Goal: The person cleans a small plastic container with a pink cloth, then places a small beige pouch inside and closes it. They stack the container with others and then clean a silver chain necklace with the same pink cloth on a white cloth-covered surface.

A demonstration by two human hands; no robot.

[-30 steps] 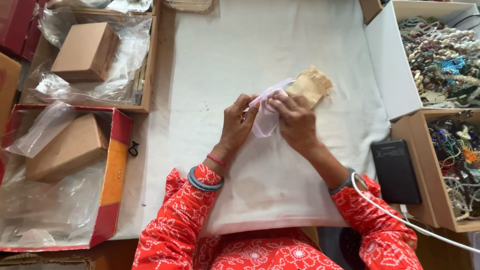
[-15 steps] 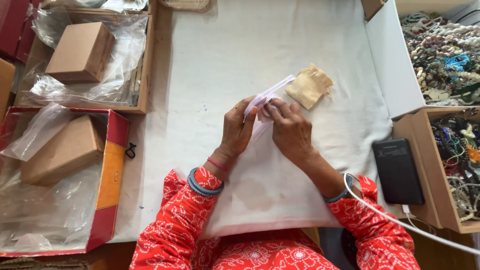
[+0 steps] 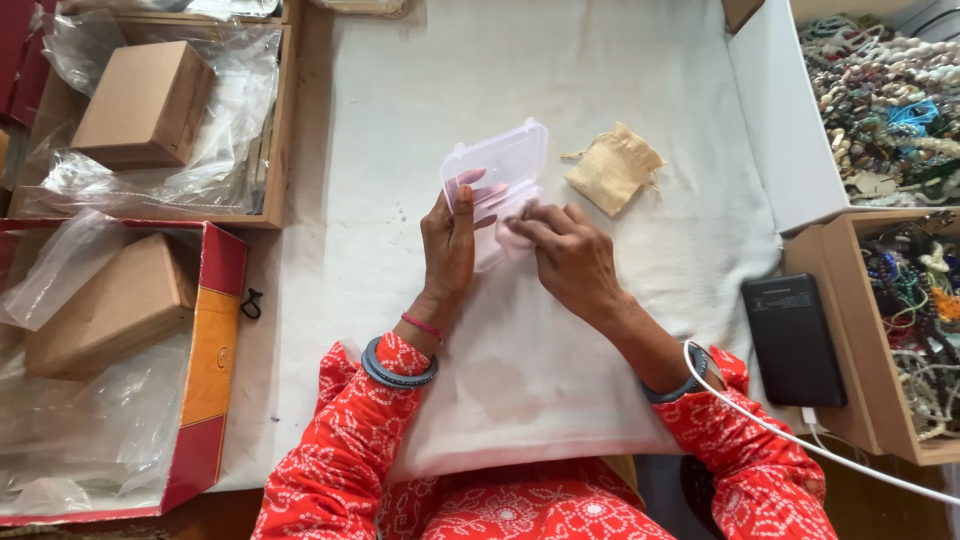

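Observation:
My left hand point(image 3: 450, 245) holds a small clear plastic case point(image 3: 495, 170) with its hinged lid swung open and upright. My right hand point(image 3: 570, 262) grips the lower half of the same case, fingertips pressed at its front edge. Both hands rest on a white cloth point(image 3: 560, 90) that covers the table. A small beige drawstring pouch point(image 3: 613, 168) lies on the cloth just right of the case, apart from both hands. What lies inside the case is hidden by my fingers.
Brown cardboard boxes point(image 3: 140, 100) sit among clear plastic bags in trays at the left. A red tray point(image 3: 210, 370) holds another box point(image 3: 110, 305). White and brown boxes of bead strings point(image 3: 890, 90) stand at the right. A black power bank point(image 3: 793, 338) with a white cable lies near my right elbow.
The clear case was shut and edge-on between my fingers; now its lid is swung open. My left hand moved left and up with the lid.

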